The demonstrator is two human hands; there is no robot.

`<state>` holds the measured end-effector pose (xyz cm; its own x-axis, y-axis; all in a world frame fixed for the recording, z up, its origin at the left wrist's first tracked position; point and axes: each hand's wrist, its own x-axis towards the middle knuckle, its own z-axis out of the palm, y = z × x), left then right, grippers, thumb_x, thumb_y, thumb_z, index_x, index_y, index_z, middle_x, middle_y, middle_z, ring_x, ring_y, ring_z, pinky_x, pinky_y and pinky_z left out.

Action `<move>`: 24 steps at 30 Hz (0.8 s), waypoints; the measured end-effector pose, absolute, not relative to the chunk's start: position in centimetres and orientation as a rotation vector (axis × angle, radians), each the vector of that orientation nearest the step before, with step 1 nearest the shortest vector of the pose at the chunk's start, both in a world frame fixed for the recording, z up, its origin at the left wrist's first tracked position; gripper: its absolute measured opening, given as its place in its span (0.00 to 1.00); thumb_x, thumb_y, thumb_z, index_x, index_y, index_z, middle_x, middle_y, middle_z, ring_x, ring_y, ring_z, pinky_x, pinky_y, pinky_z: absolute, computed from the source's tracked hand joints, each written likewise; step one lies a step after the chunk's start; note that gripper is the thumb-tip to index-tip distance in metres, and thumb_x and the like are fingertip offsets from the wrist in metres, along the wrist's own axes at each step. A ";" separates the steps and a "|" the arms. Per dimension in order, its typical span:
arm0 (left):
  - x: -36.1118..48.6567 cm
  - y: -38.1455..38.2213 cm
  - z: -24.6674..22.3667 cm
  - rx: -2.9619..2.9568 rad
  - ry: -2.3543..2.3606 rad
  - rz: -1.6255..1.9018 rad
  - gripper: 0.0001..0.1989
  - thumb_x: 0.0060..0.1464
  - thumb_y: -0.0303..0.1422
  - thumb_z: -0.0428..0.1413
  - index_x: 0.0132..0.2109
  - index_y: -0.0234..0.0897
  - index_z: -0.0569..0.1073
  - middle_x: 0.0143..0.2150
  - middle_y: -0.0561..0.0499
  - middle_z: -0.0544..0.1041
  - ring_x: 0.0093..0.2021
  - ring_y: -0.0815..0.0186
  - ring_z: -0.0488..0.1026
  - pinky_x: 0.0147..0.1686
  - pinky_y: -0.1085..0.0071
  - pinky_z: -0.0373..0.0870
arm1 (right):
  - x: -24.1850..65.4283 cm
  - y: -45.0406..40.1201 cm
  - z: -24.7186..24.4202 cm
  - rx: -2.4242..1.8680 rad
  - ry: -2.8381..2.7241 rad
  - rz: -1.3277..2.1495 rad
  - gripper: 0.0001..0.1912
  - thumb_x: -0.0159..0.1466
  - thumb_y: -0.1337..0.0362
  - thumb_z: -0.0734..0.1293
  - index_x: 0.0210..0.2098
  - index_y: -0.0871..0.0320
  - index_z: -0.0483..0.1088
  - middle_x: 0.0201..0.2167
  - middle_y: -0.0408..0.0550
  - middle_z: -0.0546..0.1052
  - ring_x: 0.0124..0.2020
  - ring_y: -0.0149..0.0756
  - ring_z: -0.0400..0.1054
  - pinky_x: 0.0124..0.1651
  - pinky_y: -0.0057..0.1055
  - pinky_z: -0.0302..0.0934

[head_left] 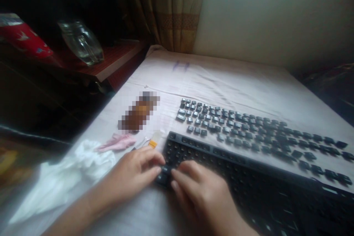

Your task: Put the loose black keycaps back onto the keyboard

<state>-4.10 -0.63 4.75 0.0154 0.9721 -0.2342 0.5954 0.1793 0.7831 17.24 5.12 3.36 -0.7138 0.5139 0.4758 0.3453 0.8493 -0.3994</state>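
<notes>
A black computer keyboard (pixel 229 160) lies on the pale cloth, with most of its key positions bare of caps. A few keycaps (pixel 165 169) sit at its lower left corner, between my two hands. My left hand (pixel 141 166) is closed round the keyboard's left edge, thumb and fingers bent over it. On the other side of those caps, my right hand (pixel 203 188) has its fingers curled together against the keyboard; whatever is between its fingertips is hidden. Loose black keycaps (pixel 235 124) lie in rows behind the keyboard.
Left of the keyboard are a brush with an orange band (pixel 152 143), a pink cloth (pixel 117 142), a white cloth (pixel 94 156) and a pixelated brown object (pixel 138 114). A glass jar (pixel 83 44) and red container (pixel 26 37) stand on a wooden table (pixel 118 57).
</notes>
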 end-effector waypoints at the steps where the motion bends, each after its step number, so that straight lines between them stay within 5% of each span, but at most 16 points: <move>1: -4.1 -0.7 4.7 1.508 1.670 0.609 0.08 0.55 0.32 0.53 0.39 0.43 0.77 0.37 0.54 0.78 0.39 0.64 0.72 0.42 0.70 0.67 | 17.3 5.3 3.5 -0.630 -2.421 0.417 0.12 0.69 0.68 0.61 0.39 0.57 0.78 0.33 0.48 0.79 0.28 0.33 0.74 0.30 0.26 0.66; 24: -4.2 -0.4 5.2 1.474 1.663 0.583 0.07 0.55 0.34 0.53 0.39 0.43 0.76 0.37 0.54 0.77 0.38 0.63 0.72 0.44 0.67 0.68 | 19.3 9.3 4.2 -0.812 -2.367 0.343 0.13 0.70 0.67 0.61 0.35 0.56 0.77 0.34 0.47 0.80 0.29 0.32 0.76 0.33 0.26 0.68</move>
